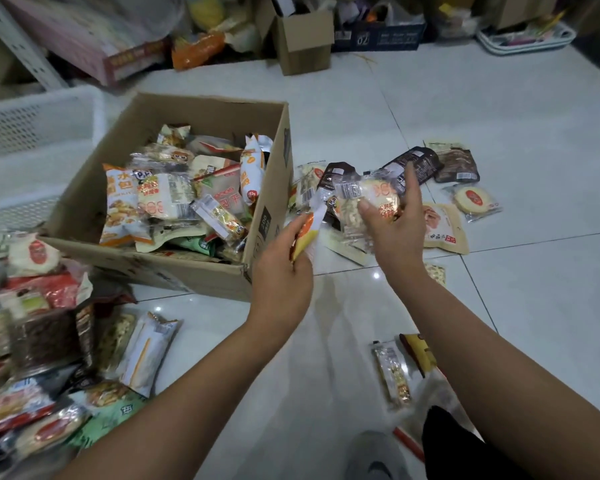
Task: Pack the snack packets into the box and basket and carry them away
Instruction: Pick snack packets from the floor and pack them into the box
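Observation:
An open cardboard box (194, 275) on the tiled floor is heaped with snack packets (174, 199). Just right of the box's near corner, my left hand (284, 268) grips an orange-and-white packet (307, 233). My right hand (394, 223) holds a bunch of clear-wrapped round cake packets (364, 199) above the floor. More packets (444, 188) lie loose on the tiles to the right of the box. A white plastic basket (39, 119) stands left of the box. Another pile of packets (49, 344) lies at the lower left.
Two loose packets (406, 368) lie on the tiles by my right forearm, near a grey shoe (374, 459). Along the back stand a small open carton (303, 43), a dark crate (378, 36), a pink box (84, 39) and a white tray (527, 38).

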